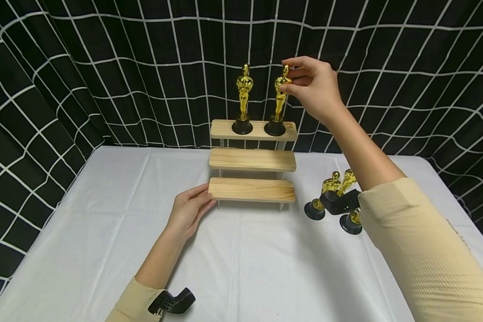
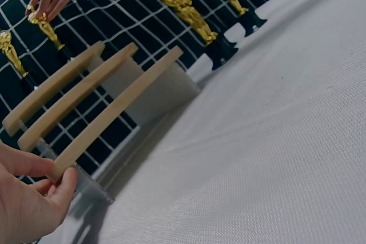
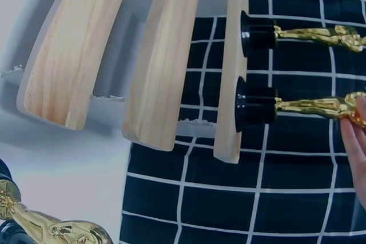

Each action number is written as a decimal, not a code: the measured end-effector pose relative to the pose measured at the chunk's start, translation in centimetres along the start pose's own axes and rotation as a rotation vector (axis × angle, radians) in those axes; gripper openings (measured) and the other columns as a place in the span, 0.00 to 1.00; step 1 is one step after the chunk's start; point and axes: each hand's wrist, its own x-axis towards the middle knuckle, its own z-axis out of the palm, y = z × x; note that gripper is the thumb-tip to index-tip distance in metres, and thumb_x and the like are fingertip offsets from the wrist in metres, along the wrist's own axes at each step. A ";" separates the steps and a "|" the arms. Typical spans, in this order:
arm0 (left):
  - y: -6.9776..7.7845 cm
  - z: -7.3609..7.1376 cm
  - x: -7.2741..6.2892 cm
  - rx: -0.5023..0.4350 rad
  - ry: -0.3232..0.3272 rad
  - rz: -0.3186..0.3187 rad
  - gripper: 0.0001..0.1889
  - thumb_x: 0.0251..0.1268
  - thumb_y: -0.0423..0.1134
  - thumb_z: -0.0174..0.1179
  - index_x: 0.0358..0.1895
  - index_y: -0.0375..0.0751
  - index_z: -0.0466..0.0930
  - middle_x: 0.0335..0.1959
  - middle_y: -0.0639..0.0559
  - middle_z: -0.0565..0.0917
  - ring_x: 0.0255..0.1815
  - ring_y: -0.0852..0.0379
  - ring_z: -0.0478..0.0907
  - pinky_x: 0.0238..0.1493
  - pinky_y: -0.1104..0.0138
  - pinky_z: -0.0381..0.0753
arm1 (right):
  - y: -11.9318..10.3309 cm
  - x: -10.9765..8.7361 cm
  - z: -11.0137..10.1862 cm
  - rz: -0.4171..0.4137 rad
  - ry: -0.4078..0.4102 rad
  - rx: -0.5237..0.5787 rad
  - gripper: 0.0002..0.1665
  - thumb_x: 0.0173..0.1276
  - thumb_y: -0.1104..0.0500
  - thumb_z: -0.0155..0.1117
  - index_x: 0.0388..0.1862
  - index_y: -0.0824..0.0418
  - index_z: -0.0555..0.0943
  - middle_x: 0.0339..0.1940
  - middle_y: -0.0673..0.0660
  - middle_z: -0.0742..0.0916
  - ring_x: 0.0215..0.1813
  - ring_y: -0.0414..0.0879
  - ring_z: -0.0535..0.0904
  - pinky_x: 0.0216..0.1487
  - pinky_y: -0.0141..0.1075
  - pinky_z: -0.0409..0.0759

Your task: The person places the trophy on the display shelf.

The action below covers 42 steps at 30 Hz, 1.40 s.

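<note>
One gold statuette (image 1: 279, 103), on top tier (image 1: 255, 129), pinched between thumb and fingers of right hand (image 1: 313, 87); sits one o'clock from left hand (image 1: 188, 211), which grips bottom tier (image 1: 251, 190).

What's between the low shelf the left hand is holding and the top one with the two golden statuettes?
The middle shelf, with nothing on it, lies between the bottom shelf and the top shelf; the head view shows this.

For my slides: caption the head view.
Right-hand grip on a gold statuette on the top shelf; left-hand grip on the bottom shelf.
</note>
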 end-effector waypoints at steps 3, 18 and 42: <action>0.0 0.0 0.0 -0.004 0.002 0.000 0.25 0.76 0.20 0.54 0.73 0.20 0.67 0.69 0.28 0.74 0.54 0.54 0.83 0.62 0.71 0.88 | 0.0 0.0 0.0 0.002 -0.008 -0.003 0.28 0.75 0.66 0.70 0.72 0.60 0.79 0.64 0.66 0.85 0.56 0.48 0.85 0.64 0.33 0.88; 0.0 -0.1 0.0 -0.004 0.004 -0.002 0.25 0.76 0.19 0.53 0.73 0.20 0.67 0.69 0.28 0.74 0.52 0.55 0.84 0.62 0.71 0.88 | 0.3 -0.7 -1.6 -0.026 -0.016 -0.004 0.31 0.75 0.66 0.70 0.75 0.61 0.76 0.64 0.66 0.85 0.52 0.37 0.86 0.62 0.30 0.89; -0.1 0.0 0.3 -0.008 -0.001 -0.004 0.24 0.76 0.20 0.54 0.73 0.21 0.68 0.69 0.28 0.74 0.53 0.55 0.83 0.62 0.71 0.88 | 1.2 -3.8 -2.5 -0.046 0.003 -0.020 0.27 0.76 0.64 0.69 0.72 0.61 0.78 0.61 0.68 0.87 0.46 0.29 0.84 0.49 0.18 0.87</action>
